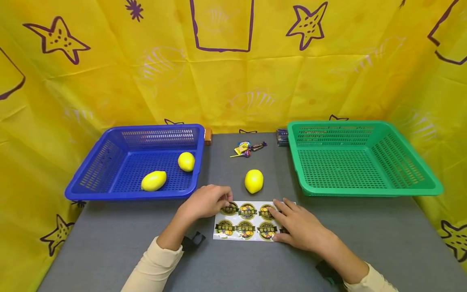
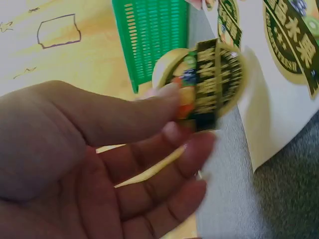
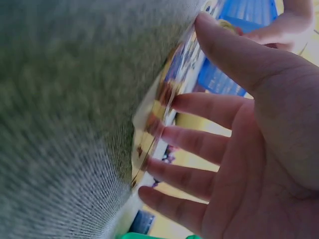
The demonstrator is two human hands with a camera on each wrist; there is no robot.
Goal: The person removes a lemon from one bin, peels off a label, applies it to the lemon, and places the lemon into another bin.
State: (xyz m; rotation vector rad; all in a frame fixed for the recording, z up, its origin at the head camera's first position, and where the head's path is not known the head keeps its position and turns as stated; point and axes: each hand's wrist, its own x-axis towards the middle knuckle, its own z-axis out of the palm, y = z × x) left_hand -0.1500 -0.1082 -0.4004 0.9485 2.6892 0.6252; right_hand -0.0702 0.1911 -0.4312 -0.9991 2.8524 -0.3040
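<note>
My left hand (image 1: pixel 209 201) pinches a round black-and-gold sticker (image 2: pixel 214 84) between thumb and fingers, at the left end of the sticker sheet. In the left wrist view the sticker is raised off the white backing. The sticker sheet (image 1: pixel 251 240) lies flat on the grey table, with rows of round fruit-picture labels. My right hand (image 1: pixel 300 225) rests on the sheet's right end, fingers spread and fairly straight, covering part of the labels. Just beyond the sheet sits a lemon (image 1: pixel 253 181), touched by neither hand.
A blue basket (image 1: pixel 120 197) on the left holds two lemons (image 1: pixel 154 181). The green basket (image 1: pixel 368 191) stands on the right. Wrapped candies and a lollipop (image 1: pixel 243 153) lie at the back between them, with small boxes (image 1: pixel 282 137) beside the baskets. A yellow curtain (image 1: pixel 219 89) hangs behind.
</note>
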